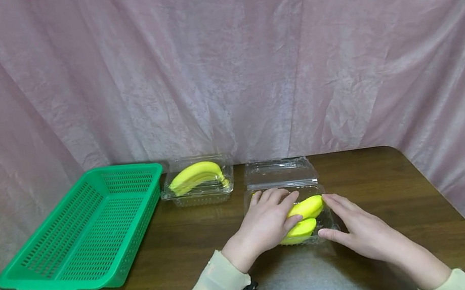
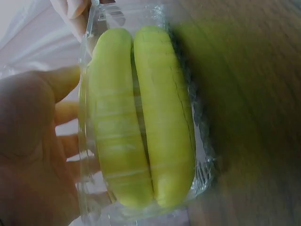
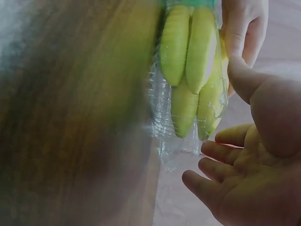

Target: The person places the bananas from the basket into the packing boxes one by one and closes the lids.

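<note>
A bunch of yellow bananas [image 1: 301, 231] lies in the base of a clear plastic clamshell box [image 2: 83, 136], whose lid [image 1: 281, 174] is folded back away from me. My left hand [image 1: 264, 222] rests over the left part of the bunch, its fingers spread across the far side and its thumb on the bananas. At the box's right end, my right hand [image 1: 365, 233] has its fingers extended and thumb apart, index fingertip right at a banana's tip. Through the clear wall, the left wrist view shows two bananas [image 2: 164, 113] side by side.
A second clear clamshell box [image 1: 202, 199], closed, holds bananas [image 1: 196, 174] at the back of the wooden table [image 1: 386, 181]. To the left stands a green perforated plastic basket [image 1: 124, 255]. Pink curtains [image 1: 219, 65] hang behind and around the table.
</note>
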Demonstrator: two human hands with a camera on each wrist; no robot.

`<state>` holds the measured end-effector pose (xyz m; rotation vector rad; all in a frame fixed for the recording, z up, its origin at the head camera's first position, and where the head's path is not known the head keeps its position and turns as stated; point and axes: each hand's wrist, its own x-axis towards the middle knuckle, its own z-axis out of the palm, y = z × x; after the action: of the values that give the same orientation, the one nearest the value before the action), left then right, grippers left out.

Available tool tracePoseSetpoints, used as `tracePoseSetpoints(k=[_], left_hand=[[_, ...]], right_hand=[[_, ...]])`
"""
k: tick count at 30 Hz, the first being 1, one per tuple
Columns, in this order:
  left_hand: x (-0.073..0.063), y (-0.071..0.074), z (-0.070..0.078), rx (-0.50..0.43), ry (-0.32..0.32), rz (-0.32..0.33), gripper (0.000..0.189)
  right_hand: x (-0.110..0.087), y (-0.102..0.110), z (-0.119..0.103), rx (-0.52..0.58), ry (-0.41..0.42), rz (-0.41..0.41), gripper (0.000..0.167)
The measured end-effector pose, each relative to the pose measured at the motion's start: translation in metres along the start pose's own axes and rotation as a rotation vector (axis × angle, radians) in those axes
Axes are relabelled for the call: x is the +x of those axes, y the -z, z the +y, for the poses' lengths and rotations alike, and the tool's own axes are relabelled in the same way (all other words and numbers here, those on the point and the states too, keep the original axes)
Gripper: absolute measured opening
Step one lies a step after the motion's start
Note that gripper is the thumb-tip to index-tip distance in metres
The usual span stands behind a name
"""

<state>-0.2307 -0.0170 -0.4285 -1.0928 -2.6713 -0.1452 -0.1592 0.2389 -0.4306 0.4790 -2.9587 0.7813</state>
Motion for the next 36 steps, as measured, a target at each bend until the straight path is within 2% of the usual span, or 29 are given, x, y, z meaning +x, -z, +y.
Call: tracePoseSetpoints(k=[5, 8, 13, 20, 36], left_hand=[[-0.001, 0.002, -0.006, -0.029, 0.100, 0.088, 0.055], [-0.002, 0.004, -0.011, -0.090, 0.158, 0.111, 0.056], [-0.003, 0.005, -0.019, -0.181, 0.239, 0.089, 0.062], [-0.003, 0.003, -0.033, -0.247, 0.329, 0.054, 0.069], [0.000, -0.001, -0.051, -0.286, 0.394, -0.014, 0.074]], right_hand=[[0.005, 0.005, 0.000, 0.016, -0.005, 0.018, 0.088], [0.011, 0.006, 0.001, 0.017, 0.000, 0.030, 0.086], [0.020, 0.006, 0.003, 0.024, -0.001, 0.043, 0.085], [0.029, 0.008, 0.004, 0.012, 0.001, 0.055, 0.083], [0.054, 0.009, 0.016, 0.006, -0.043, 0.040, 0.086]])
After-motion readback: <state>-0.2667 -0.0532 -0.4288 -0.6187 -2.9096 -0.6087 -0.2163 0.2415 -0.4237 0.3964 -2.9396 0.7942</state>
